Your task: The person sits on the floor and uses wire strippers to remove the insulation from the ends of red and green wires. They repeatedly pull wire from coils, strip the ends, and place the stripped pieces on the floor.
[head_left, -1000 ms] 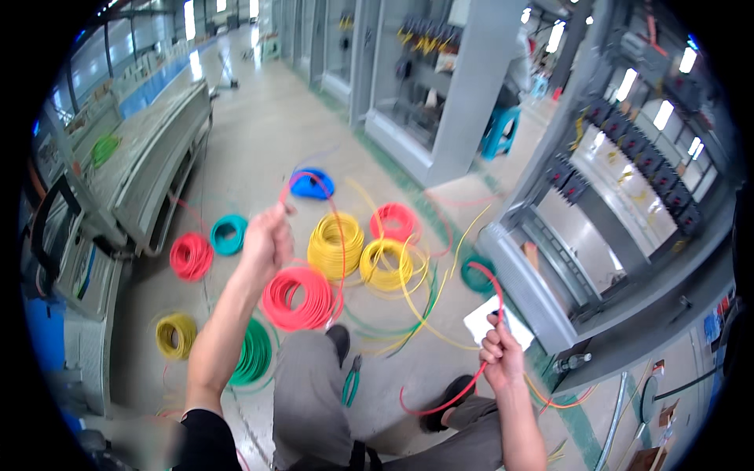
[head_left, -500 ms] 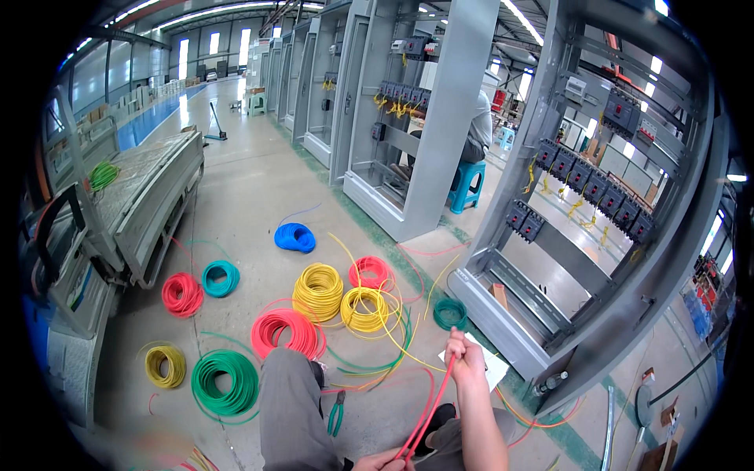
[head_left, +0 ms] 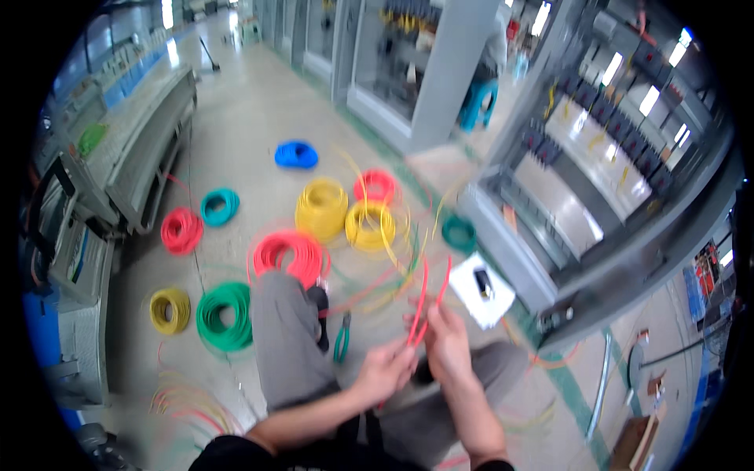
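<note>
My left hand (head_left: pixel 386 369) and my right hand (head_left: pixel 444 341) meet in front of me, just above my lap. Both pinch a red wire (head_left: pixel 424 294) whose two strands stand up from my fingers and curve away toward the coils on the floor. I am sitting on the floor with my grey-trousered leg (head_left: pixel 283 337) stretched out. A red coil (head_left: pixel 289 255) lies at my knee. Green-handled pliers (head_left: pixel 342 339) lie on the floor beside my leg.
Wire coils lie scattered on the floor: green (head_left: pixel 225 314), small yellow (head_left: pixel 170 308), two big yellow (head_left: pixel 322 208), blue (head_left: pixel 296 155), teal (head_left: pixel 220 206). A white paper with a dark device (head_left: pixel 481 289) lies right. An open electrical cabinet (head_left: pixel 597 180) stands right, a grey machine (head_left: pixel 118 157) left.
My left arm, raised high over the coils a second ago, has come down to meet my right hand. Both hands now hold the red wire together.
</note>
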Motion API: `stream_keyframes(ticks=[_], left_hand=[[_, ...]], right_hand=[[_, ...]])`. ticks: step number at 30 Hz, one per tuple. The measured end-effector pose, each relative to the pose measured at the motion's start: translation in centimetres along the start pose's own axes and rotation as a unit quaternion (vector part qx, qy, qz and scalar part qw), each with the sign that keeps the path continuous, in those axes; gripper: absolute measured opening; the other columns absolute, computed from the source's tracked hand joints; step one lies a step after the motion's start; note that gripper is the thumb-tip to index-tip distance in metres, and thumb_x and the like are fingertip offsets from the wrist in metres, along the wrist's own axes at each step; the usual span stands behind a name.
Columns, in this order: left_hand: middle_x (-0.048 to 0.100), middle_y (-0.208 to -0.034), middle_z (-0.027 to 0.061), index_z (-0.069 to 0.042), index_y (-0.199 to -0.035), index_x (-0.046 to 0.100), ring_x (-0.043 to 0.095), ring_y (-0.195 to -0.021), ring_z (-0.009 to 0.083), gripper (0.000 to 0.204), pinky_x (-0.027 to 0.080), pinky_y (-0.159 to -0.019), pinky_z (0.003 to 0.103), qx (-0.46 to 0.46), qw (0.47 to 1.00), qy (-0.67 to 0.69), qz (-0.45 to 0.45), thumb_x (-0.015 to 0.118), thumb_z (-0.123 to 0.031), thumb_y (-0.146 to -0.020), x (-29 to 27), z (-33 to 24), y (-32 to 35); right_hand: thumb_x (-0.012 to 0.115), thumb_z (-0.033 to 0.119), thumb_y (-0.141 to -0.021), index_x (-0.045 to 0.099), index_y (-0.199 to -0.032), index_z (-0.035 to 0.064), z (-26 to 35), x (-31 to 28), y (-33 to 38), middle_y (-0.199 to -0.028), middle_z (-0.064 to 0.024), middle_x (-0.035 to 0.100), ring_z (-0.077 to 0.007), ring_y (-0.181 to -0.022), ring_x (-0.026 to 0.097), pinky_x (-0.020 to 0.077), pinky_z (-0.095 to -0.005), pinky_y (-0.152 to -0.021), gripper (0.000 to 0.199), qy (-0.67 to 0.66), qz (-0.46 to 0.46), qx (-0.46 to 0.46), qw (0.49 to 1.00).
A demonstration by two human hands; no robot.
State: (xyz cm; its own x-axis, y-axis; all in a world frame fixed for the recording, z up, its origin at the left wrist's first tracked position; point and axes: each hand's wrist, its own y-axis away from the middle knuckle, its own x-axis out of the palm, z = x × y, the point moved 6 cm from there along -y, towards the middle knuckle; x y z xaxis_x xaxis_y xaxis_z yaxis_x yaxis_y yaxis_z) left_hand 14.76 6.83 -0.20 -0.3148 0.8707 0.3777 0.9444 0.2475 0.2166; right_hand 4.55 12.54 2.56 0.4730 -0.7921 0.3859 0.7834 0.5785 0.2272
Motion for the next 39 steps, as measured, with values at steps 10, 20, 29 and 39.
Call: stream_keyframes(ticks=[10,20,29,39], left_hand=[[0.062,-0.074,0.0106,0.005,-0.103,0.054,0.067,-0.069,0.0213,0.027,0.054,-0.061,0.03,-0.12,0.988,0.024,0.092,0.042,-0.02,-0.101,-0.4,0.5,-1.9],[0.059,-0.07,0.0073,0.006,-0.107,0.055,0.064,-0.064,0.0171,0.026,0.046,-0.055,0.029,-0.126,0.985,-0.025,0.113,0.046,-0.016,-0.099,-0.1,2.0,-1.2],[0.054,-0.07,0.0047,0.008,-0.114,0.054,0.054,-0.058,0.0141,0.028,0.041,-0.051,0.027,-0.148,0.983,0.051,0.093,0.05,-0.014,-0.097,-0.3,3.3,-1.8],[0.053,-0.068,0.0038,0.007,-0.111,0.057,0.051,-0.058,0.0122,0.024,0.039,-0.051,0.025,-0.163,0.981,0.066,0.085,0.052,-0.01,-0.096,-0.3,3.8,-2.0]], right_hand=[[0.042,0.006,-0.096,0.047,-0.115,-0.0098,-2.1,-1.0,-4.8,-0.097,-0.0126,0.056,-0.0126,-0.074,0.052,0.0474,-0.0257,-0.065,0.025,-0.171,-0.013,0.072,0.983],[0.034,-0.006,-0.092,0.039,-0.11,-0.0082,-5.0,-4.4,-10.1,-0.099,-0.0167,0.051,-0.0124,-0.065,0.045,0.0432,-0.0204,-0.054,0.018,-0.385,-0.037,0.147,0.91],[0.029,-0.008,-0.09,0.039,-0.101,-0.0011,-5.3,-5.3,-11.2,-0.092,-0.0138,0.051,-0.0094,-0.06,0.042,0.0373,-0.0164,-0.046,0.016,-0.447,-0.012,0.197,0.873],[0.031,-0.004,-0.093,0.042,-0.103,-0.003,-5.3,-5.6,-10.9,-0.081,-0.0065,0.048,-0.0058,-0.053,0.034,0.0295,-0.0169,-0.042,0.014,-0.452,-0.022,0.205,0.868]])
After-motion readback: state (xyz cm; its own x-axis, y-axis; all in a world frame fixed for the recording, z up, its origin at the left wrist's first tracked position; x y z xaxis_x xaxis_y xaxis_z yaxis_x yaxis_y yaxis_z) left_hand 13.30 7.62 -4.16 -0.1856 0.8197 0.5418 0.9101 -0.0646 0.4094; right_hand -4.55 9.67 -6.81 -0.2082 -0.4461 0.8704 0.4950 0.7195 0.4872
